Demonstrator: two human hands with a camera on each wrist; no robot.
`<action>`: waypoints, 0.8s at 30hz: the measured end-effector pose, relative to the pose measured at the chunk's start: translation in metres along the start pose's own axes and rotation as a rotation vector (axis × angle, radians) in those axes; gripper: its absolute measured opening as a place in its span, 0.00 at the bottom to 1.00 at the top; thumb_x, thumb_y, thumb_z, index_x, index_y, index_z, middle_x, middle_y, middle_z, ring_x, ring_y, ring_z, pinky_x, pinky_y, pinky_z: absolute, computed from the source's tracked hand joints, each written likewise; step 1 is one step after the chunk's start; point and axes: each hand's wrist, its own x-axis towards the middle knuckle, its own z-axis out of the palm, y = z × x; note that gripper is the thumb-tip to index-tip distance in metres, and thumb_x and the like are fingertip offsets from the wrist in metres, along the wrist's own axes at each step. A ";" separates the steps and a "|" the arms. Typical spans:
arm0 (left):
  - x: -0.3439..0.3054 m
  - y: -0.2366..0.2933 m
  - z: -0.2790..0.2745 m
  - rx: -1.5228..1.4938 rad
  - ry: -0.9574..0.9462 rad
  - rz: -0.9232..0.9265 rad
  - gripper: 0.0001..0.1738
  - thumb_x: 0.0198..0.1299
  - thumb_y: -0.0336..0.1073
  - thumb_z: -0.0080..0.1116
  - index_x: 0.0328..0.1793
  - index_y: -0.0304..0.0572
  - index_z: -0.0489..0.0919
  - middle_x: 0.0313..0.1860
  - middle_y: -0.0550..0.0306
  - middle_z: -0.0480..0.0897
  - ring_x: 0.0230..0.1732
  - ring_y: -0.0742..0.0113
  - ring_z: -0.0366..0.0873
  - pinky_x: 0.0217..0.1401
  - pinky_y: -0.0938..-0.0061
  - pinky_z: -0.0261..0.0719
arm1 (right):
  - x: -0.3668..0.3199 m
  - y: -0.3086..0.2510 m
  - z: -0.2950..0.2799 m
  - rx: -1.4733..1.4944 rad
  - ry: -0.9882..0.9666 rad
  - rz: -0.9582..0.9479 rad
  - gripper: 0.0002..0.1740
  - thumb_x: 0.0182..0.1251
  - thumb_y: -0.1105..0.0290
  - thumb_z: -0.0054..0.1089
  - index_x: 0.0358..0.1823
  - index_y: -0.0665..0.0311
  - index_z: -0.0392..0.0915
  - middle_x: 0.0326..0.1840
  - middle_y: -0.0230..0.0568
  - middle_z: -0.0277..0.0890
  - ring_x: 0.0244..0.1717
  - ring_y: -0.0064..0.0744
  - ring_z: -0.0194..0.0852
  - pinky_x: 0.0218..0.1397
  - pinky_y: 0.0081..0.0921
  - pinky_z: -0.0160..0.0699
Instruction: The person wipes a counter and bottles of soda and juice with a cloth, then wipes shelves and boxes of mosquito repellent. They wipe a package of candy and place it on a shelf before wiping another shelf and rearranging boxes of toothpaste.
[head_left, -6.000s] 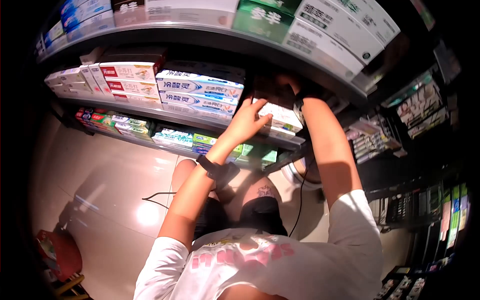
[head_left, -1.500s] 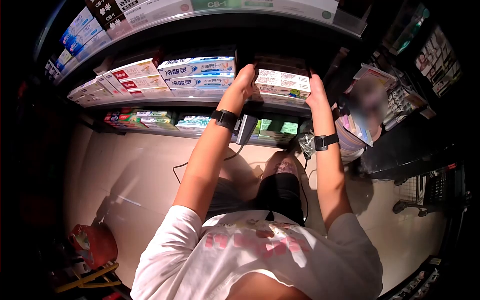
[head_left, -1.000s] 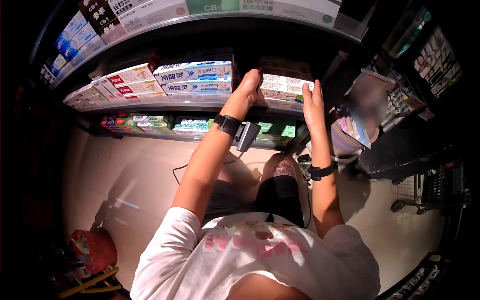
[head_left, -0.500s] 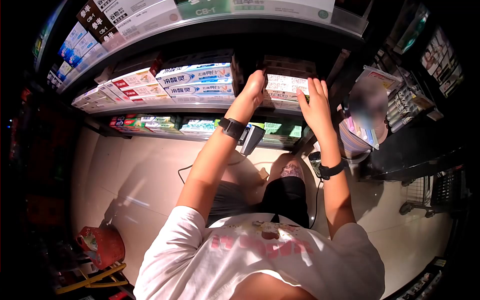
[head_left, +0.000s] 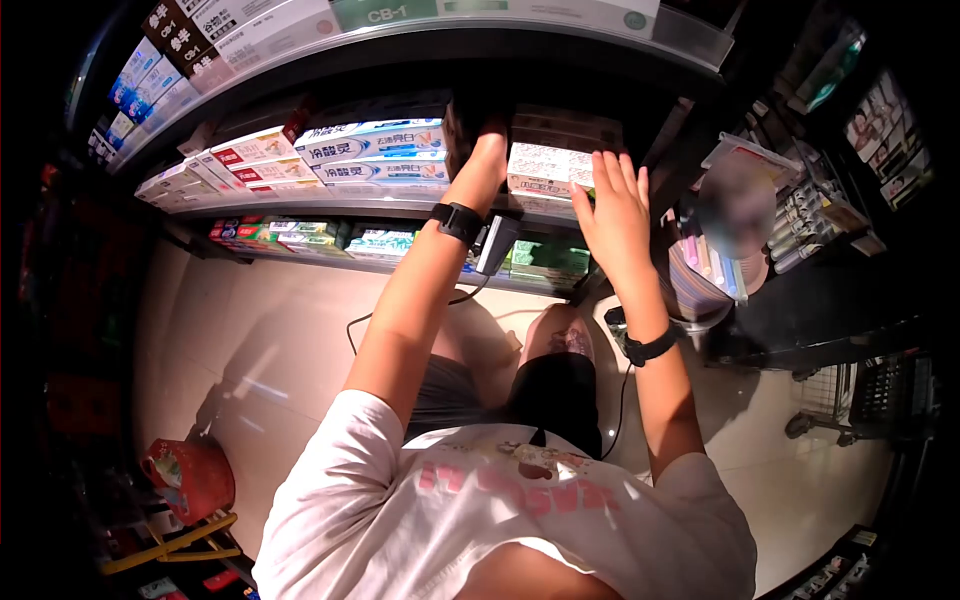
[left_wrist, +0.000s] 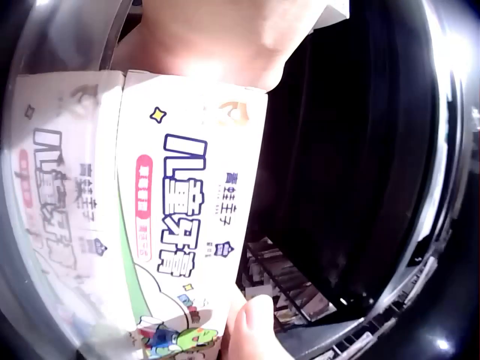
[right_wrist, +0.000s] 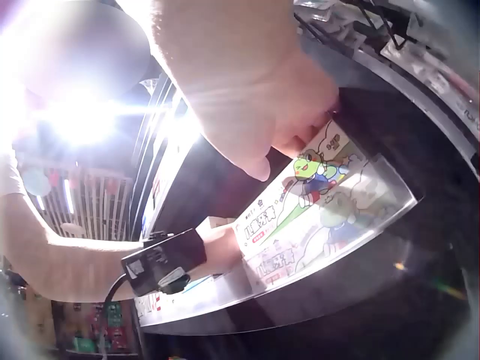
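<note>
A white children's toothpaste box [left_wrist: 180, 187] with a cartoon frog faces out at the front of the middle shelf, its upper side lit in the head view. My left hand [head_left: 487, 160] reaches into the dark gap at the left end of this toothpaste, against the box end in the left wrist view; its fingertips are hidden. My right hand [head_left: 618, 222] lies over the right front corner with fingers straight and thumb spread, touching the box. In the right wrist view the right hand [right_wrist: 255, 105] is above the frog end, and the left hand [right_wrist: 221, 249] is at the opposite end.
Blue-and-white toothpaste boxes [head_left: 378, 160] stand left of the gap. A clear shelf lip [right_wrist: 390, 196] runs along the front. The upper shelf [head_left: 500, 38] hangs low over both hands. A red basket [head_left: 190, 480] stands on the floor at left, and a display bin [head_left: 705, 275] at right.
Six seconds ago the right hand was deep inside the shelf. Both hands then held the toothpaste's ends; since then the right hand has moved onto its top corner and the left deeper into the gap.
</note>
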 end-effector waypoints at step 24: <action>-0.082 0.048 0.004 0.500 -0.129 -0.026 0.35 0.66 0.55 0.37 0.69 0.34 0.57 0.70 0.49 0.57 0.71 0.60 0.51 0.70 0.73 0.49 | 0.010 -0.004 0.000 -0.031 -0.050 -0.080 0.25 0.61 0.58 0.52 0.51 0.73 0.70 0.51 0.49 0.71 0.56 0.45 0.65 0.67 0.44 0.51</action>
